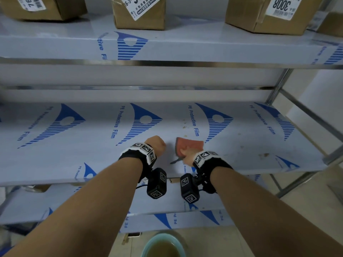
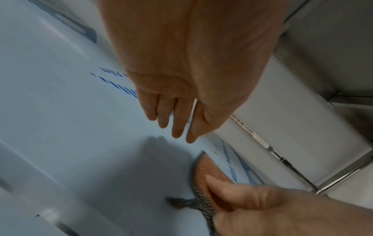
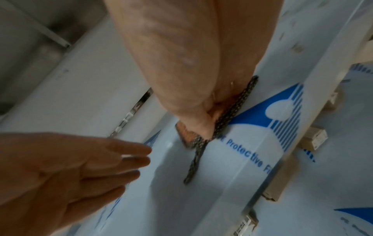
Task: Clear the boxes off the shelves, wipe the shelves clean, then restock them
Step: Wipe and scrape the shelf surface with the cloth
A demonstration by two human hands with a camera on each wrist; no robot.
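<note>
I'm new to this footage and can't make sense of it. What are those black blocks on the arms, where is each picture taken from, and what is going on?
No machine here: a person works with bare hands. The black blocks are cameras strapped to each wrist; the wide picture comes from a camera on the head, the other two look along each hand. The right hand presses an orange cloth with a grey edge on the middle shelf, which is covered in blue-printed protective film with brown spots on it. The left hand holds nothing, fingers straight above the shelf. Cardboard boxes stand on the shelf above. A bowl of brownish water sits below.
</note>
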